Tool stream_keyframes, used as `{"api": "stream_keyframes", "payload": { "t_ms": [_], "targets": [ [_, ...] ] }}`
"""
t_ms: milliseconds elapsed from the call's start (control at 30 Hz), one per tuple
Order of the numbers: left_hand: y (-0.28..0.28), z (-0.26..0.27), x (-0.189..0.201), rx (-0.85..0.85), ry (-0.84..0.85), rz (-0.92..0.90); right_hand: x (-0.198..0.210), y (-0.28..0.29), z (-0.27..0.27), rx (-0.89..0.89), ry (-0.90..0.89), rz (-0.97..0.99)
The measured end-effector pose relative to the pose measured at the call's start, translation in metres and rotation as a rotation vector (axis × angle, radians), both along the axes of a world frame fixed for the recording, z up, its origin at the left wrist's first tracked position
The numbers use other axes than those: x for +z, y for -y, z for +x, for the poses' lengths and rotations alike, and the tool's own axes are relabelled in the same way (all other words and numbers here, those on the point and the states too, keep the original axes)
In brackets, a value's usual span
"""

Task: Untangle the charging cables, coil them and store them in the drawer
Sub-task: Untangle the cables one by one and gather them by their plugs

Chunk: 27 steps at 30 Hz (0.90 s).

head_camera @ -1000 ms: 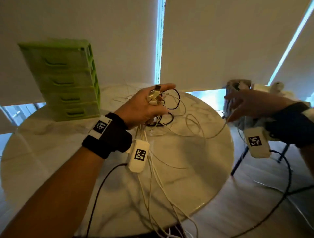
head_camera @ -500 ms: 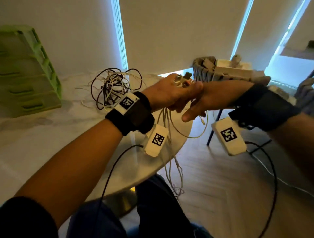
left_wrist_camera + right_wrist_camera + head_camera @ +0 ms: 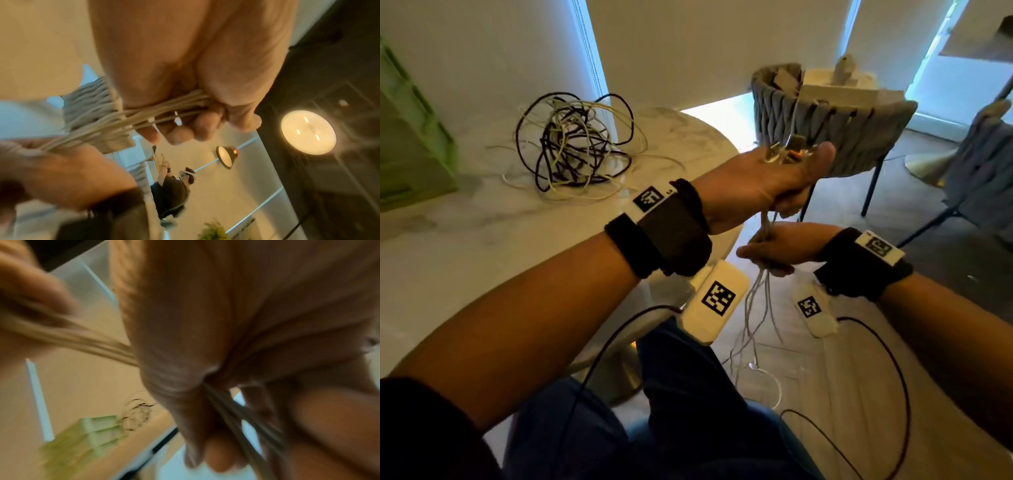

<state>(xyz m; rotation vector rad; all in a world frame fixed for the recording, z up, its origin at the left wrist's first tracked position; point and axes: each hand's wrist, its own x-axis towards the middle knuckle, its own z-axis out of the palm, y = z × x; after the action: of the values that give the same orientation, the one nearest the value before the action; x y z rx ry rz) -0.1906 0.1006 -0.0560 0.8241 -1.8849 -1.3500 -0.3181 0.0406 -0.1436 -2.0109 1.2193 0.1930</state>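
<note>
A person's left hand [image 3: 763, 185], raised with knuckles up, grips a bundle of white cables [image 3: 765, 233] by their plug ends, while the right hand [image 3: 777, 246], just below, closes around the hanging strands. A tangled cable pile [image 3: 575, 144] lies left of both hands.

Grey woven chair [image 3: 835, 120] beside marble table [image 3: 448, 240].

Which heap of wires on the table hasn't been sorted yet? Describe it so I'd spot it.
Start at the round marble table. Toward its far side, right of the green drawer unit, lies the tangled cable pile. Unlike the white cable bundle held in both hands, it mixes black loops with pale ones.
</note>
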Motion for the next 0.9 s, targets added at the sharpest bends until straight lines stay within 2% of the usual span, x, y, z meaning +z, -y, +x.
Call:
{"api": "stream_keyframes", "payload": {
  "t_ms": [67,133,167,267,300,333,367,433,467,500,600,667,733,800,867,900],
  "targets": [
    [-0.003,0.000,-0.013,-0.025,-0.049,0.088,-0.019,0.022,-0.020,-0.022,-0.115,-0.015],
    [-0.005,-0.004,-0.022,-0.059,-0.090,0.134,-0.044,0.044,-0.041,-0.133,-0.088,-0.065],
    [-0.004,-0.006,-0.024,-0.050,-0.091,0.142,-0.055,0.054,-0.048,-0.202,-0.038,-0.160],
    [0.002,-0.010,-0.026,0.005,-0.109,0.169,-0.081,0.069,-0.053,-0.378,0.062,-0.613],
    [0.005,-0.010,-0.025,0.020,-0.112,0.171,-0.088,0.068,-0.052,-0.428,0.101,-0.693],
    [0.008,-0.010,-0.024,0.041,-0.108,0.167,-0.095,0.064,-0.050,-0.417,0.127,-0.663],
    [0.011,-0.008,-0.024,0.066,-0.101,0.158,-0.098,0.056,-0.046,-0.361,0.126,-0.539],
    [0.017,-0.003,-0.024,0.127,-0.091,0.157,-0.098,0.041,-0.042,-0.259,0.010,-0.126],
    [0.020,0.000,-0.025,0.169,-0.096,0.172,-0.096,0.038,-0.043,-0.210,-0.020,0.021],
    [0.023,0.003,-0.025,0.210,-0.109,0.183,-0.090,0.037,-0.046,-0.180,-0.025,0.077],
    [0.033,0.012,-0.026,0.299,-0.155,0.157,-0.063,0.045,-0.057,-0.148,-0.044,-0.012],
    [0.038,0.017,-0.026,0.334,-0.145,0.137,-0.030,0.044,-0.057,-0.152,-0.056,-0.075],
    [0.041,0.021,-0.027,0.354,-0.125,0.148,0.009,0.035,-0.054,-0.185,0.084,-0.186],
    [0.041,0.023,-0.029,0.383,-0.131,0.186,0.047,0.024,-0.048,-0.217,0.312,-0.292],
    [0.039,0.024,-0.031,0.410,-0.140,0.217,0.076,0.010,-0.036,-0.195,0.522,-0.367],
    [0.038,0.025,-0.031,0.418,-0.149,0.225,0.085,0.005,-0.029,-0.158,0.572,-0.392]
  ]
}}
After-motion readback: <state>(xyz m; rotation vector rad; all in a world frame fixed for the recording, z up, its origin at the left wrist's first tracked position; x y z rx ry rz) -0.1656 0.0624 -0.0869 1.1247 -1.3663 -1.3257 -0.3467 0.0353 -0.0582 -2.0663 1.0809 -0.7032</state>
